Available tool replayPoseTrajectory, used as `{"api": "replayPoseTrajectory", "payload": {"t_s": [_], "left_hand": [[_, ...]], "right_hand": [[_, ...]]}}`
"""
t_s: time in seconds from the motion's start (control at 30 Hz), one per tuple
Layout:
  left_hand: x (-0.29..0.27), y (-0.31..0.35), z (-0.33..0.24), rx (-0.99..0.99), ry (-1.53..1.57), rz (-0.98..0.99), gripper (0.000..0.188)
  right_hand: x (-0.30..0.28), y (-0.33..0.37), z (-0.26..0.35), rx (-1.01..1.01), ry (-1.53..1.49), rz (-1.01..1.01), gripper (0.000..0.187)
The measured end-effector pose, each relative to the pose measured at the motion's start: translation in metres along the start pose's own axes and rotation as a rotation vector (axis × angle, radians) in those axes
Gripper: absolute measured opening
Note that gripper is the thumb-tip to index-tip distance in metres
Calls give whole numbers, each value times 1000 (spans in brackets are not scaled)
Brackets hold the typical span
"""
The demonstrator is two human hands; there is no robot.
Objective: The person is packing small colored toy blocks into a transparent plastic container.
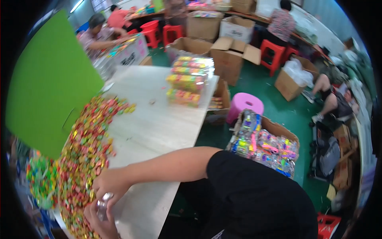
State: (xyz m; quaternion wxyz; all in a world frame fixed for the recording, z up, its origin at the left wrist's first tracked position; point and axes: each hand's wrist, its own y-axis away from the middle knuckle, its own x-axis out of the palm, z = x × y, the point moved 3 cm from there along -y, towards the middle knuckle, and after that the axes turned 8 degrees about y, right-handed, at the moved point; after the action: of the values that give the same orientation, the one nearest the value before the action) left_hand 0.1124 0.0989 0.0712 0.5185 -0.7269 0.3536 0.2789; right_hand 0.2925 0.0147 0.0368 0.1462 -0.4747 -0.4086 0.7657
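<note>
A long heap of small shiny pieces (85, 147) in red, yellow and green runs along the left side of the white table (151, 123). At its near end, my left hand (101, 223) is closed around a small clear plastic container (102, 206). Just above the container, at the edge of the heap, is my right hand (111, 182) with its fingers curled down and closed. Whatever those fingers pinch is hidden. My right forearm crosses the table's near part.
Clear packs of colourful pieces (187, 81) stand stacked at the table's far corner. A green panel (51, 87) rises behind the heap. Right of the table are a pink stool (246, 106) and a carton of bagged goods (274, 145). Other people (99, 36) sit farther off.
</note>
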Motion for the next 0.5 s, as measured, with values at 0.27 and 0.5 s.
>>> {"api": "replayPoseTrajectory", "payload": {"t_s": [0.27, 0.5], "left_hand": [[5, -7, -3, -1, 39, 20, 50], [-3, -8, -2, -13, 75, 12, 46]], "right_hand": [[-27, 7, 2, 81, -46, 166, 31], [-40, -4, 13, 95, -20, 231, 26]]}}
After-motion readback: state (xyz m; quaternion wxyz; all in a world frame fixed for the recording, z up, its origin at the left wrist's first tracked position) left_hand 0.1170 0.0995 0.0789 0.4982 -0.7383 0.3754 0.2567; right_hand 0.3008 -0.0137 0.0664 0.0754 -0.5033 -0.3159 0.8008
